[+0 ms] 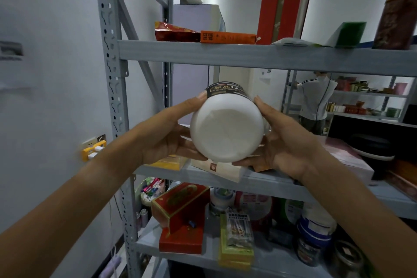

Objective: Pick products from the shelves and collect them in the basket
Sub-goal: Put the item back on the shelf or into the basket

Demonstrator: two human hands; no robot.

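A white round jar [226,127] with a black label near its far end is tipped so its white bottom faces me. It hangs in front of the middle shelf [225,176] of a grey metal rack. My left hand [167,135] grips the jar's left side with fingertips reaching the label and thumb underneath. My right hand [282,140] grips its right side the same way. No basket is in view.
The top shelf [248,54] carries a red snack bag, an orange box [228,37] and a tall red carton. Flat boxes lie on the middle shelf. The lower shelf holds a red box [180,216], a green pack and jars. Another person [314,99] stands at a far rack.
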